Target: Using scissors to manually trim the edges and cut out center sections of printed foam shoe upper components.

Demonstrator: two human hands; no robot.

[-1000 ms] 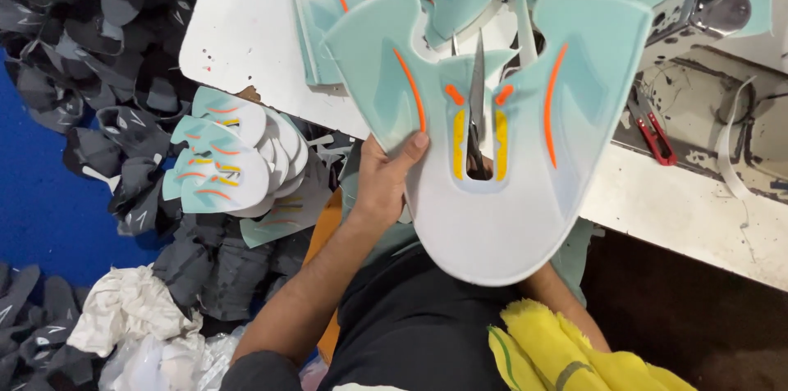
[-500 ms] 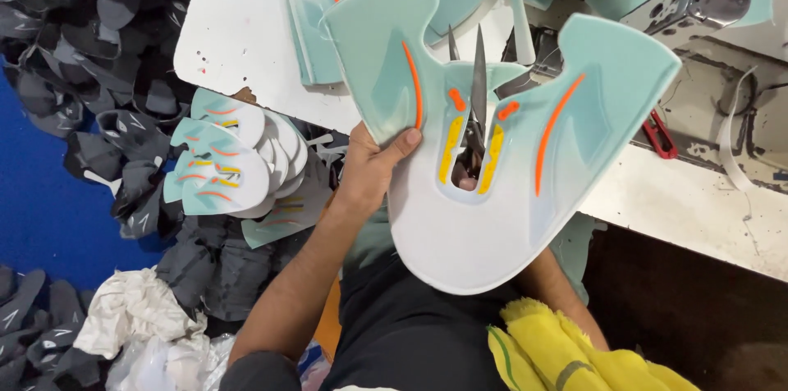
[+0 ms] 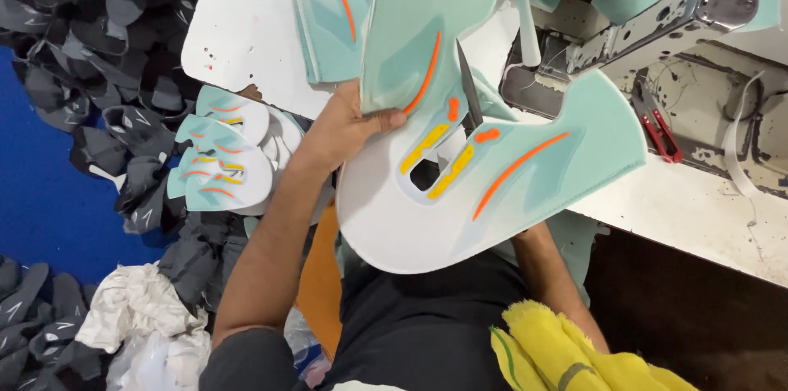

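Note:
I hold a flat shoe-upper piece, mint green and white with orange and yellow stripes and a cut-out in its middle, above my lap. My left hand grips its left lobe, thumb on top, and that lobe is bent upward. A dark scissors blade sticks up beside the cut-out. My right forearm runs under the piece, which hides my right hand.
A white table carries a stack of like mint pieces, a sewing machine and red snips. More mint pieces and dark grey pieces lie piled at left. Yellow cloth rests on my lap.
The piece has turned and shifted right, and its left lobe now bends upward. The scissors blade has slid from the middle slot to the upper edge of the cut-out.

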